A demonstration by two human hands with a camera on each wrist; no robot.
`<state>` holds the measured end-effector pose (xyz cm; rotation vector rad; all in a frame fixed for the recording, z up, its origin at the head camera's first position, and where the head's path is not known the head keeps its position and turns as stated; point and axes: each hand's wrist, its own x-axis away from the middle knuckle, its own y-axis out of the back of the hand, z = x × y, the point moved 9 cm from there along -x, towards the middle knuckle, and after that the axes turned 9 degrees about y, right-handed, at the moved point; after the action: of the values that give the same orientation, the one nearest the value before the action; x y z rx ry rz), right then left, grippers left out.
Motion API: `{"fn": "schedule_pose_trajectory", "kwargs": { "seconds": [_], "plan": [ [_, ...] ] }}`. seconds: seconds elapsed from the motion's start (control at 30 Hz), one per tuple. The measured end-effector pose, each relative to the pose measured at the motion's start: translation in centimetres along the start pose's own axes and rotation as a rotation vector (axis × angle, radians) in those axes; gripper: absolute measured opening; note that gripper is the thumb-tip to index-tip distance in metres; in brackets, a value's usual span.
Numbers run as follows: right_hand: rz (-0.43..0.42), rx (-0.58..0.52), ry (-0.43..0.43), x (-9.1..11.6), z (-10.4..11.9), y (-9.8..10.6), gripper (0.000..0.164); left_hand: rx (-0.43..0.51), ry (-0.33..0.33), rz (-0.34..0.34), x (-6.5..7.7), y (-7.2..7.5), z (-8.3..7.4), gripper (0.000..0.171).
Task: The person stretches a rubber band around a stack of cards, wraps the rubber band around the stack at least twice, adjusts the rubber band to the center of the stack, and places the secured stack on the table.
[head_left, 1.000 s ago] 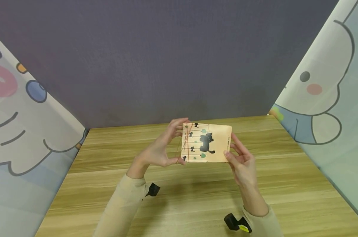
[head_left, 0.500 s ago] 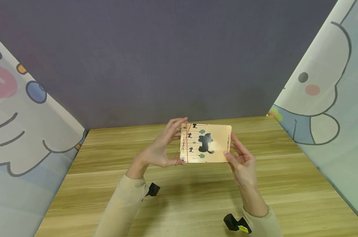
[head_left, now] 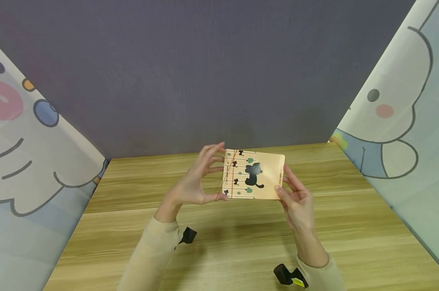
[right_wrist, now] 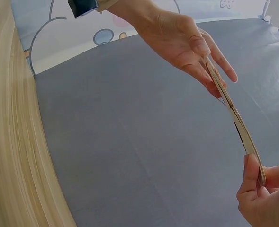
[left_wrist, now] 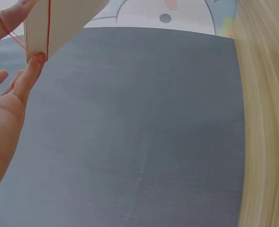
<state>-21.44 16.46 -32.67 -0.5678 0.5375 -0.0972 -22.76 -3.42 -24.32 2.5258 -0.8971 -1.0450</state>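
A cream notebook (head_left: 268, 173) with a printed black cat, small cats and green trees is held up above the table. Around its left part runs a thin red elastic band (head_left: 232, 173), one strand straight and another slanting toward my left thumb. My left hand (head_left: 195, 182) spans the left end, thumb at the lower corner and fingers by the upper one. In the left wrist view, the band loops over the thumb and meets a fingertip (left_wrist: 36, 59). My right hand (head_left: 295, 200) pinches the right edge, thumb in front. Seen edge-on in the right wrist view, the notebook (right_wrist: 241, 130) bends slightly.
Below the hands lies a wood-grain table (head_left: 132, 234). A dark grey panel (head_left: 219, 72) stands along its far edge, and cartoon-printed sheets (head_left: 386, 161) flank both sides. Black wrist devices (head_left: 286, 275) sit by the sleeves.
The notebook has tilted slightly, its left end rising a little. My left index fingertip has moved up and left from the upper corner. The right hand keeps its grip almost unmoved.
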Motion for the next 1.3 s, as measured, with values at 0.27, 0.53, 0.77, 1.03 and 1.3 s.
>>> {"fn": "schedule_pose_trajectory", "kwargs": {
  "seconds": [0.27, 0.53, 0.77, 1.03, 1.3],
  "plan": [
    [-0.031, -0.029, 0.014, 0.1, -0.1, 0.3, 0.055, 0.012, -0.136, -0.033, 0.8, -0.3, -0.4, 0.106],
    [-0.079, -0.073, 0.011, 0.2, -0.2, 0.3, 0.055, -0.051, -0.269, -0.105, 1.7, -0.4, -0.8, 0.079],
    [-0.132, -0.073, 0.031, 0.0, -0.1, 0.0, 0.057, -0.093, -0.333, -0.366, 2.7, 0.4, -0.9, 0.055],
    [-0.136, -0.022, 0.005, -0.3, -0.9, -0.1, 0.057, -0.079, -0.307, -0.773, 4.8, 0.9, -0.3, 0.016],
    [-0.120, 0.004, -0.012, -0.8, -1.8, -0.3, 0.059, 0.093, -0.006, -1.056, 6.7, 0.3, 2.6, 0.014]
  ]
}}
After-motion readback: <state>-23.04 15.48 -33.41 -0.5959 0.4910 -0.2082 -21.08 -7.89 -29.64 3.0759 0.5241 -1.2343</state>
